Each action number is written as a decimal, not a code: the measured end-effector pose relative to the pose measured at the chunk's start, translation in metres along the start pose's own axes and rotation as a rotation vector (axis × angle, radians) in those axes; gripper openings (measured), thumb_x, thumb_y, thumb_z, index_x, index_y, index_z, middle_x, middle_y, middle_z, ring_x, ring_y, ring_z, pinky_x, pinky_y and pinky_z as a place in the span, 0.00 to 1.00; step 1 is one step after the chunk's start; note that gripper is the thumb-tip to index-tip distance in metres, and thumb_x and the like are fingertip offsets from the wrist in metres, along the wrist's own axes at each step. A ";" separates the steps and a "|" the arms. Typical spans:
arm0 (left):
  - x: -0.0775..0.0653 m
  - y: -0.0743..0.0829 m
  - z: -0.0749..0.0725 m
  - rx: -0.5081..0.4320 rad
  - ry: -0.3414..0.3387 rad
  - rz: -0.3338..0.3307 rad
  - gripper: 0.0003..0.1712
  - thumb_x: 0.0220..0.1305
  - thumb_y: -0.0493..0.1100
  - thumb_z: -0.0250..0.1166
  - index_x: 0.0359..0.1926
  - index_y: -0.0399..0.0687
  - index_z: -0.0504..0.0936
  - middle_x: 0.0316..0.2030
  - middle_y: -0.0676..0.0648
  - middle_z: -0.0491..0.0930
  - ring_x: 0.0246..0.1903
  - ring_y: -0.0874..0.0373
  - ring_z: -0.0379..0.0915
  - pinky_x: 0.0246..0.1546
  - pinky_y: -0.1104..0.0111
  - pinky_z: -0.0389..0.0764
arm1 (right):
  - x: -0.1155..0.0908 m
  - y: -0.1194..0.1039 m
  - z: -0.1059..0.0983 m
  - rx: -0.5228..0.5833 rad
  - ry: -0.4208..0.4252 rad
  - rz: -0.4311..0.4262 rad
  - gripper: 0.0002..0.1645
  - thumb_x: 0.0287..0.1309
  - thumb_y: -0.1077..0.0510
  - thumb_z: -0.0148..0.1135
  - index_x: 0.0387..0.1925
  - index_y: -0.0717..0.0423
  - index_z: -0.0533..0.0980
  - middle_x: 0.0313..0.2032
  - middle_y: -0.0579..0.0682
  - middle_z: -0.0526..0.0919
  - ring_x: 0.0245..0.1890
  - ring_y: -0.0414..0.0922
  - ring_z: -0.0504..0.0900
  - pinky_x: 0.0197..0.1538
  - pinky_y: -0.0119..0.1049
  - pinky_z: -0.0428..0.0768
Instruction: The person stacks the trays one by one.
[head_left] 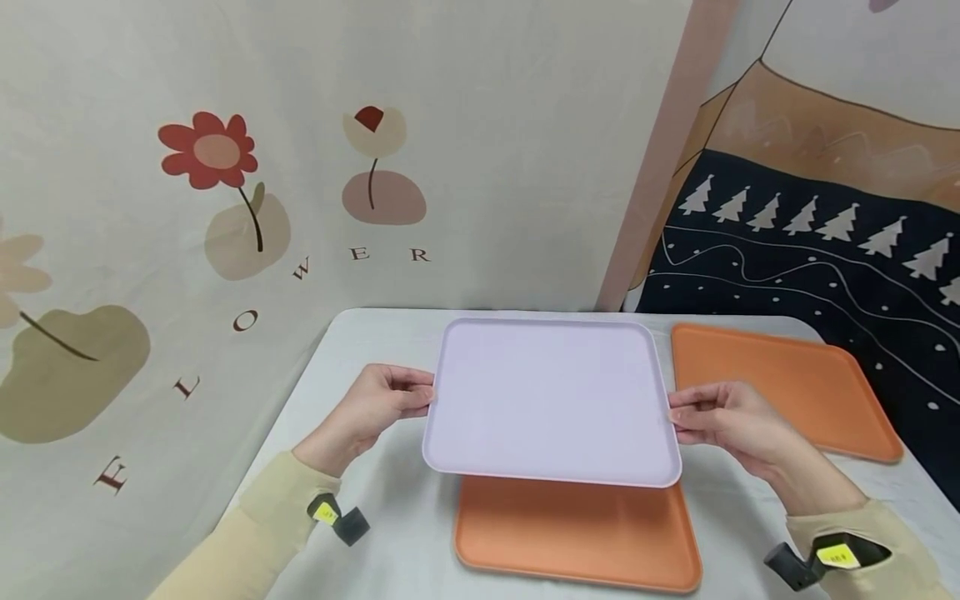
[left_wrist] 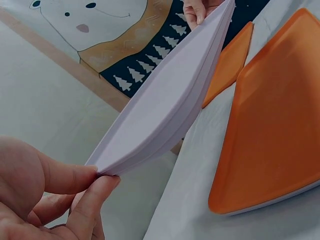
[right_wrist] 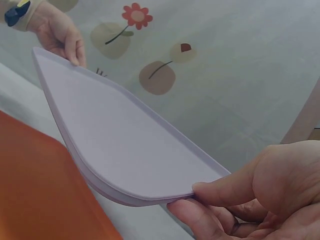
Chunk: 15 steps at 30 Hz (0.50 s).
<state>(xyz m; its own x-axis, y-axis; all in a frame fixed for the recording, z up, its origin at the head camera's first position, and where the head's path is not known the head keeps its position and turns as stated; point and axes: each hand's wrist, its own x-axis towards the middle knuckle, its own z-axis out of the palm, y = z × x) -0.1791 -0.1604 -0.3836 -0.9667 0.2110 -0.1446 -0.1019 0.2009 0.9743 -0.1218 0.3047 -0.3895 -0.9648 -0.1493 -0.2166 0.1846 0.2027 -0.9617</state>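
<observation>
A lilac rectangular tray [head_left: 553,400] is held up above the table between both hands. My left hand [head_left: 386,400] pinches its left rim, thumb on top and fingers beneath, as the left wrist view shows. On the opposite short side my right hand [head_left: 723,421] pinches the rim the same way. Layered lines run along the tray's edge [left_wrist: 170,122] in the left wrist view; whether more than one tray is stacked there I cannot tell. Below it lies an orange tray [head_left: 577,533], its far part hidden by the lilac one.
A second orange tray [head_left: 787,392] lies at the table's right side, partly behind my right hand. White cloth covers the table [head_left: 375,342]. A curtain with printed flowers [head_left: 510,167] hangs behind and to the left, and dark fabric with white trees [head_left: 810,250] is at the right.
</observation>
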 end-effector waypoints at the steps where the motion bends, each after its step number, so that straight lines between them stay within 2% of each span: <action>1: 0.000 0.000 0.001 0.002 0.001 0.000 0.14 0.68 0.26 0.68 0.53 0.21 0.83 0.45 0.36 0.87 0.40 0.54 0.87 0.47 0.62 0.90 | -0.001 0.001 0.000 0.001 0.000 0.003 0.19 0.69 0.70 0.66 0.55 0.82 0.76 0.42 0.55 0.87 0.37 0.46 0.89 0.46 0.41 0.91; 15: -0.001 -0.011 0.010 -0.028 -0.018 -0.026 0.14 0.68 0.25 0.68 0.52 0.20 0.83 0.41 0.39 0.88 0.38 0.55 0.87 0.45 0.62 0.91 | -0.008 0.015 -0.006 0.030 -0.017 0.042 0.16 0.68 0.71 0.65 0.53 0.80 0.78 0.41 0.54 0.88 0.38 0.46 0.90 0.46 0.42 0.91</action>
<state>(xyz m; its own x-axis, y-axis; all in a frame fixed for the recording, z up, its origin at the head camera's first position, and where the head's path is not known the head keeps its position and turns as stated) -0.1742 -0.1533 -0.3963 -0.9593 0.2234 -0.1728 -0.1338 0.1795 0.9746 -0.1119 0.3146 -0.4015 -0.9528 -0.1579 -0.2593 0.2306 0.1796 -0.9563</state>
